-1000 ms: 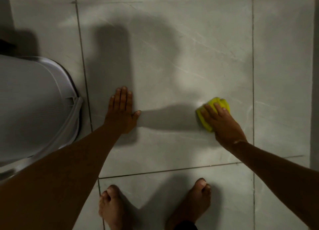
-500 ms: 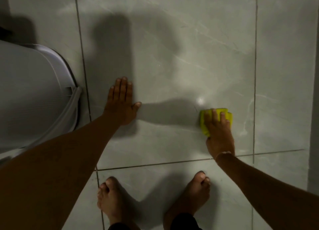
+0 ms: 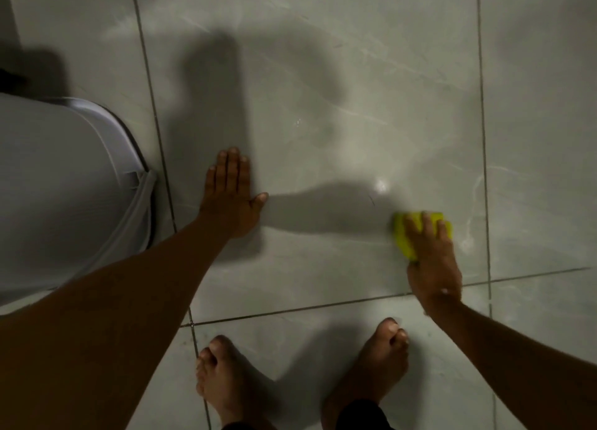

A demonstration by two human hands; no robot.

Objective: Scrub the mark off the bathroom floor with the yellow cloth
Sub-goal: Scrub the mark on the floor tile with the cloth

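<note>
My right hand point(image 3: 431, 255) presses the folded yellow cloth point(image 3: 403, 236) flat on the grey tiled floor point(image 3: 323, 106), fingers spread over it. A thin dark mark point(image 3: 372, 199) shows on the tile just up and left of the cloth, beside a bright light reflection. My left hand point(image 3: 230, 197) rests palm down on the same tile, fingers together and thumb out, holding nothing.
A white toilet point(image 3: 64, 187) fills the left side, close to my left hand. My two bare feet point(image 3: 226, 381) stand on the tile below the grout line point(image 3: 323, 305). Dark shadows of my arms fall across the floor.
My right hand has slid the cloth down and toward me, away from the spot near the light reflection, uncovering the dark mark. My left hand stays planted.
</note>
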